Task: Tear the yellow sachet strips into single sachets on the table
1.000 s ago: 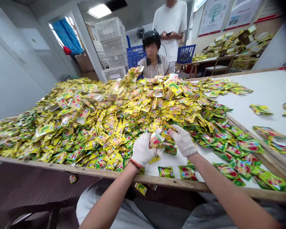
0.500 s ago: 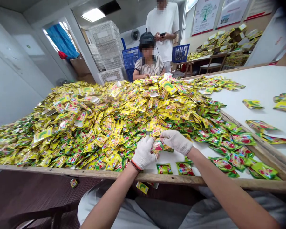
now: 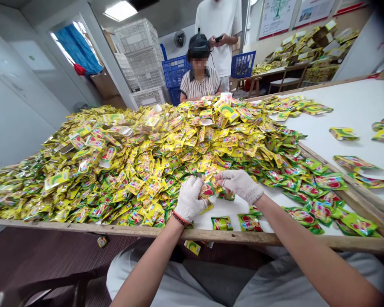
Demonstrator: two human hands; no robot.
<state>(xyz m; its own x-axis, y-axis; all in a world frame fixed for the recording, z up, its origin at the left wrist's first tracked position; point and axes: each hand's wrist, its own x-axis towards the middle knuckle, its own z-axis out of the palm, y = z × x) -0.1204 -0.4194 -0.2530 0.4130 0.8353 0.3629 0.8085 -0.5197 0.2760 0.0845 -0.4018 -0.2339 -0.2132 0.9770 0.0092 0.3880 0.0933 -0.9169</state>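
Observation:
A huge heap of small yellow, green and red sachets (image 3: 153, 157) covers the white table (image 3: 230, 209). Both my hands wear white knit gloves and meet at the heap's near edge. My left hand (image 3: 189, 200) is closed round a small stack of sachets (image 3: 208, 189). My right hand (image 3: 238, 184) pinches the same stack from the right side. Two green sachets (image 3: 222, 222) lie flat on the table just below my hands.
A wooden rim (image 3: 211, 234) edges the table near me. A second white table (image 3: 348, 115) to the right carries scattered sachets. A seated person (image 3: 200, 76) works at the far side, another person (image 3: 219, 25) stands behind. White and blue crates (image 3: 147, 64) are stacked at the back.
My hands have stayed together on the stack, shifting slightly up and towards the heap. The view has tilted a little; the seated person now appears higher and clearer.

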